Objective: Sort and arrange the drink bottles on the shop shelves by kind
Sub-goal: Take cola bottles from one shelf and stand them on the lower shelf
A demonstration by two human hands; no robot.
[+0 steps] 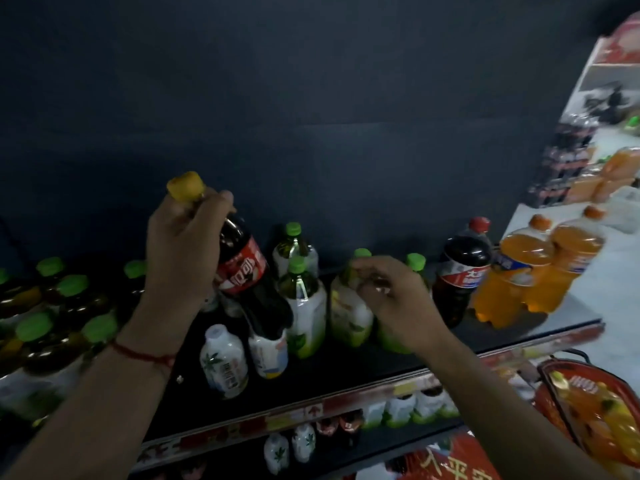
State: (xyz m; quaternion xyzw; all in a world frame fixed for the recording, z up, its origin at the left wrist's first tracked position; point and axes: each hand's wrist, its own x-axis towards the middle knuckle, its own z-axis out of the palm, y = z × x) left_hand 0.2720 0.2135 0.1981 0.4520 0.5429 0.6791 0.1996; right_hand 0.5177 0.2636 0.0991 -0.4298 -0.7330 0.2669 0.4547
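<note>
Cola bottle (242, 268): dark, red-labelled, yellow cap (185, 186); I hold it above the top shelf (346, 372), its base low among the smaller bottles.
Long axis: tilted, cap pointing up and to the left, base down and to the right.
Left grip (183, 244): my left hand is wrapped round the neck and shoulder just under the cap, a red thread on the wrist.
Right grip (391, 289): my right hand has its fingers curled at the shoulder of a green-capped tea bottle (349, 306); through the blur I cannot tell whether they pinch it or only touch.
Tea bottles: several stand upright on the same shelf, caps up, just right of the cola bottle's base.
White bottles (223, 362): two short ones stand near the shelf's front edge, below the tilted cola.
Far left: a cluster of green-capped dark bottles (52, 306), blurred.
Right end: a second cola bottle (462, 275) with a red cap stands upright, beside orange soda bottles (519, 271) leaning with the wide lens.
Lower shelf (346, 441): more small bottles in rows, dimly lit.
</note>
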